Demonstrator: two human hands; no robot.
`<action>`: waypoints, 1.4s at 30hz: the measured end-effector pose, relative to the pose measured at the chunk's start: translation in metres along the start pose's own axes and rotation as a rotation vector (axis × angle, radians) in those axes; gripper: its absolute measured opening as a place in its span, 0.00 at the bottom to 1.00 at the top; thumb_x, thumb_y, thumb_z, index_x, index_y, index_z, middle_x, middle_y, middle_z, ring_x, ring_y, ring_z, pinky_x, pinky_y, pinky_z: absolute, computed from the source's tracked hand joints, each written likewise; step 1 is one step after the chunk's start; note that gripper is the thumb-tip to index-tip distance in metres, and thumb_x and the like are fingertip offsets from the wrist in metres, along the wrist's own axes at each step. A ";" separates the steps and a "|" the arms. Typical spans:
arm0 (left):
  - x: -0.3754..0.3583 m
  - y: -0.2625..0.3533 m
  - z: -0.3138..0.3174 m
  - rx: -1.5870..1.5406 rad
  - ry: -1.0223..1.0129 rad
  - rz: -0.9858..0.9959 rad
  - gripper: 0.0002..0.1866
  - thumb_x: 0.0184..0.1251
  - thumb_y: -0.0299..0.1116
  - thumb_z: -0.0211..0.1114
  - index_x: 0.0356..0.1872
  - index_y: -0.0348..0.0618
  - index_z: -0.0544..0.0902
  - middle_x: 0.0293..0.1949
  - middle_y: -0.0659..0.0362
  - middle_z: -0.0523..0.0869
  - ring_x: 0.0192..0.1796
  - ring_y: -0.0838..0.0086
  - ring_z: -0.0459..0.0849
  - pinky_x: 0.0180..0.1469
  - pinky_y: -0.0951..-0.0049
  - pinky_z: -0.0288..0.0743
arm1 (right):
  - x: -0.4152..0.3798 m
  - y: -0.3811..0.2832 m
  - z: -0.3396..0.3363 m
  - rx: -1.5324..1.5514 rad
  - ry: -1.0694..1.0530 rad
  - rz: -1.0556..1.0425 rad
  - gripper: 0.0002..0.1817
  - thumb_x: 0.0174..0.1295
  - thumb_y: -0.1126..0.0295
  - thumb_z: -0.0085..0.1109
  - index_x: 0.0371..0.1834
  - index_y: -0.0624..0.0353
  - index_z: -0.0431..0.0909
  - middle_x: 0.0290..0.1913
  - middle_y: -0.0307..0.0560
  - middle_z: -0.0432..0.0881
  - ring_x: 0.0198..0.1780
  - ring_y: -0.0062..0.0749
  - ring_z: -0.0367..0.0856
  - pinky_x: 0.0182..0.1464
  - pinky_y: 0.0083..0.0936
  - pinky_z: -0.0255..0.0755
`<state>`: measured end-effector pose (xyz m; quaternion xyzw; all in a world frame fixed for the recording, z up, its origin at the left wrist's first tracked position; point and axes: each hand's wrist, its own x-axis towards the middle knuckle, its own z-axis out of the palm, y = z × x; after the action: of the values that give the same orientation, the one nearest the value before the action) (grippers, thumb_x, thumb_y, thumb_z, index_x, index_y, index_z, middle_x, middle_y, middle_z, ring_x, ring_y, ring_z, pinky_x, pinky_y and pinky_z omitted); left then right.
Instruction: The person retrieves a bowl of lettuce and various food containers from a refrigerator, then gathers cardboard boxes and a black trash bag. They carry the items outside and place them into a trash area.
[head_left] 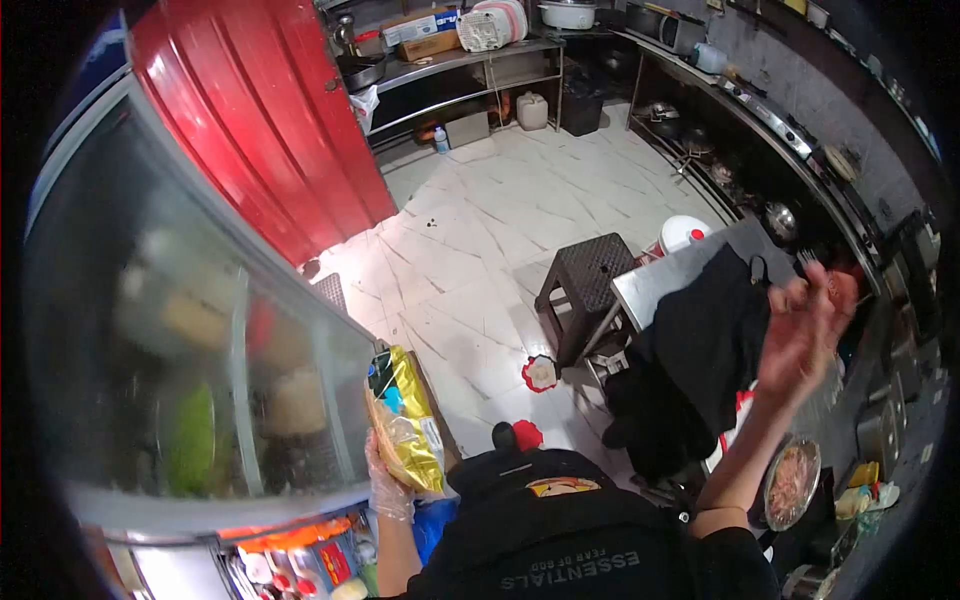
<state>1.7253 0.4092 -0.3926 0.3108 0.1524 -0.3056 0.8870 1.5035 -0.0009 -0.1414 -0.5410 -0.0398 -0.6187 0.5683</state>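
Note:
My left hand [388,485], in a clear plastic glove, is closed around the lower side of a shiny gold packet [408,430] with dark and blue print. The packet is upright beside the edge of a glass-fronted cabinet door [200,370]. On the right, my right hand [805,335] is raised with its fingers loosely apart and bent. Small pale prongs show just above its fingertips; whether they belong to something in the hand, I cannot make out. Below that forearm is a round dish of pinkish food [792,485].
A dark plastic stool [585,280] stands by a metal table [665,270] draped with black cloth [700,350]. A white-lidded bucket [683,232] is behind them. Red corrugated panels [250,120] rise at left. Shelving with pans [700,140] lines the right wall.

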 end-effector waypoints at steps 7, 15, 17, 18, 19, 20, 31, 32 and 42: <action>0.151 0.043 0.092 0.029 -0.136 -0.109 0.41 0.53 0.65 0.59 0.63 0.52 0.63 0.51 0.56 0.74 0.49 0.59 0.76 0.49 0.45 0.75 | 0.073 0.020 0.129 0.818 -0.970 0.072 0.20 0.60 0.61 0.59 0.55 0.50 0.70 0.27 0.45 0.78 0.20 0.25 0.70 0.22 0.24 0.61; 0.324 0.065 0.162 -0.012 -0.061 -0.055 0.37 0.56 0.62 0.58 0.59 0.46 0.68 0.46 0.51 0.78 0.41 0.55 0.81 0.45 0.45 0.78 | 0.157 0.181 0.163 0.999 -1.166 -0.027 0.17 0.67 0.61 0.48 0.59 0.41 0.70 0.21 0.35 0.71 0.14 0.17 0.65 0.16 0.13 0.54; 0.363 0.071 0.170 -0.044 -0.036 -0.068 0.37 0.56 0.62 0.58 0.59 0.44 0.68 0.46 0.50 0.79 0.43 0.54 0.81 0.45 0.46 0.78 | 0.183 0.218 0.161 0.968 -1.049 -0.066 0.16 0.68 0.62 0.46 0.59 0.39 0.69 0.21 0.35 0.71 0.15 0.16 0.65 0.16 0.13 0.54; 0.376 0.074 0.173 -0.072 -0.017 -0.086 0.37 0.57 0.62 0.58 0.59 0.43 0.68 0.46 0.49 0.79 0.44 0.53 0.82 0.45 0.47 0.79 | 0.203 0.239 0.166 0.970 -1.013 -0.077 0.16 0.68 0.63 0.45 0.59 0.39 0.69 0.21 0.35 0.70 0.15 0.16 0.65 0.16 0.13 0.55; 0.391 0.074 0.177 -0.043 -0.048 -0.077 0.36 0.59 0.61 0.56 0.59 0.41 0.69 0.48 0.49 0.80 0.45 0.54 0.82 0.46 0.51 0.79 | 0.236 0.259 0.173 0.941 -1.191 -0.008 0.15 0.69 0.62 0.44 0.57 0.39 0.69 0.21 0.36 0.70 0.15 0.17 0.65 0.16 0.13 0.55; 0.405 0.077 0.189 -0.054 -0.032 -0.063 0.36 0.59 0.61 0.56 0.59 0.41 0.69 0.48 0.49 0.80 0.45 0.54 0.82 0.46 0.51 0.79 | 0.253 0.281 0.182 0.943 -1.249 0.023 0.13 0.69 0.62 0.44 0.54 0.39 0.70 0.21 0.36 0.70 0.15 0.17 0.64 0.16 0.13 0.54; 0.573 0.124 0.277 0.200 0.027 0.194 0.32 0.65 0.58 0.49 0.62 0.44 0.67 0.53 0.56 0.77 0.53 0.66 0.78 0.56 0.64 0.73 | 0.395 0.469 0.232 0.027 -1.257 -0.034 0.11 0.61 0.68 0.54 0.45 0.61 0.73 0.31 0.44 0.72 0.30 0.32 0.71 0.32 0.16 0.69; 0.602 0.131 0.282 0.194 -0.006 0.190 0.32 0.65 0.58 0.49 0.62 0.44 0.67 0.53 0.56 0.77 0.53 0.66 0.78 0.56 0.64 0.73 | 0.404 0.498 0.241 -0.049 -1.217 -0.019 0.10 0.60 0.68 0.57 0.41 0.62 0.77 0.22 0.44 0.73 0.23 0.35 0.72 0.34 0.17 0.72; 0.834 0.188 0.351 -0.029 -0.001 0.186 0.26 0.65 0.48 0.57 0.58 0.40 0.71 0.49 0.56 0.80 0.49 0.67 0.80 0.53 0.63 0.75 | 0.548 0.703 0.291 0.492 -1.495 -0.299 0.13 0.66 0.64 0.41 0.29 0.55 0.74 0.20 0.35 0.72 0.15 0.14 0.66 0.13 0.13 0.50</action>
<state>2.5129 -0.0739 -0.4237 0.3107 0.1266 -0.2198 0.9160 2.3368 -0.4161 -0.0278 -0.6605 -0.6174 -0.1352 0.4052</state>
